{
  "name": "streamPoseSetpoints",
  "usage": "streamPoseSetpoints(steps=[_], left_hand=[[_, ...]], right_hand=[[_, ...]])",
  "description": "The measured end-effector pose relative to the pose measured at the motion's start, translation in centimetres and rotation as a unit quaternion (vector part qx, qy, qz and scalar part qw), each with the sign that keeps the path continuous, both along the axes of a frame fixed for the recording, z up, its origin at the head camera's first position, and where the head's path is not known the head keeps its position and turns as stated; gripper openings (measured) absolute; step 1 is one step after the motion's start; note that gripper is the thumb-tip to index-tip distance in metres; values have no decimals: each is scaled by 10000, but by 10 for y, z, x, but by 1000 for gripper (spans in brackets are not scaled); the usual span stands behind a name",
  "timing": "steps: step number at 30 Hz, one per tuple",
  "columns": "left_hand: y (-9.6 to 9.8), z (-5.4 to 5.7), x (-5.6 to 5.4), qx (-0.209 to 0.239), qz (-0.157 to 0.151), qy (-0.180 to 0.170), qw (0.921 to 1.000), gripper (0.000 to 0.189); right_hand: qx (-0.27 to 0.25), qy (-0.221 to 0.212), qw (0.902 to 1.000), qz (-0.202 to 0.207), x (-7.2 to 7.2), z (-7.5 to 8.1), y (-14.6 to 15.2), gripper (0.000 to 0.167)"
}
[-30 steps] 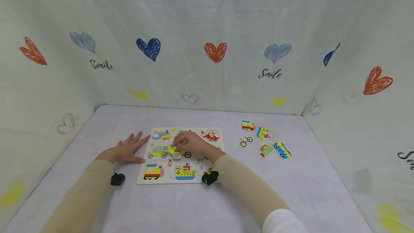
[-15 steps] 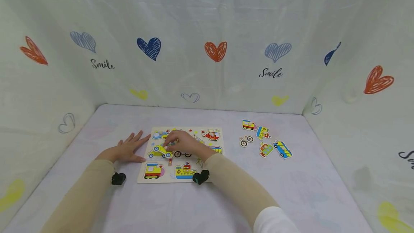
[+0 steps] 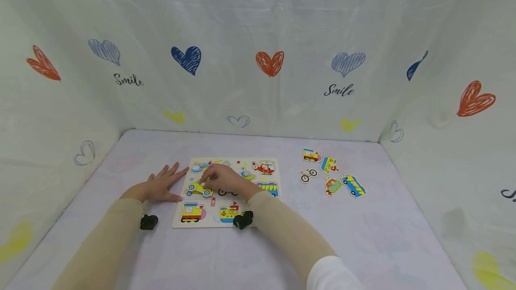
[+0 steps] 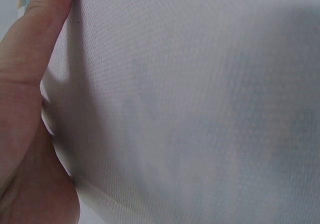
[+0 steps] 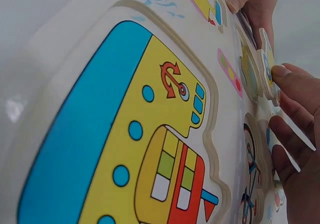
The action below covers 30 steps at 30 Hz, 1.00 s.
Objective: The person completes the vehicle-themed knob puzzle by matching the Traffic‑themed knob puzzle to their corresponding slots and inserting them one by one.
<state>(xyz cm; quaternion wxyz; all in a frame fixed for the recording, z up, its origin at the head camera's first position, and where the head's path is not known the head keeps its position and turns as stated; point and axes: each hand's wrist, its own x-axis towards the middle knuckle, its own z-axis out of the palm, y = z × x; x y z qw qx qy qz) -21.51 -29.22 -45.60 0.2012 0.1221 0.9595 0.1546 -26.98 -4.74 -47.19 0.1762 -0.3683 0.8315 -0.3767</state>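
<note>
fingers (image 3: 210, 174) pinch a yellow car piece (image 3: 198, 188) below

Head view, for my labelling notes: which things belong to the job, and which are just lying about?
Likely job:
puzzle board
yellow car piece
right hand
left hand
five loose pieces

Just there:
table cover
heart-printed backdrop
dark wrist attachments

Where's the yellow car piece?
In the head view, the right hand holds the yellow car piece over the left side of the board, near the left hand.
</note>
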Motion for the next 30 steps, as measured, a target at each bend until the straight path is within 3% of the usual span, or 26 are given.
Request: streamPoseSetpoints(steps=[9, 19, 30], left_hand=[[0, -2, -1, -47, -30, 38, 10000, 103], [-1, -5, -3, -61, -51, 48, 10000, 105], [0, -1, 1, -80, -19, 92, 9999, 103]], right_hand=[[92, -61, 9998, -178, 7, -1, -7, 10], [185, 183, 9996, -127, 2, -8, -12, 9], [11, 158, 9997, -198, 3, -14, -15, 9]])
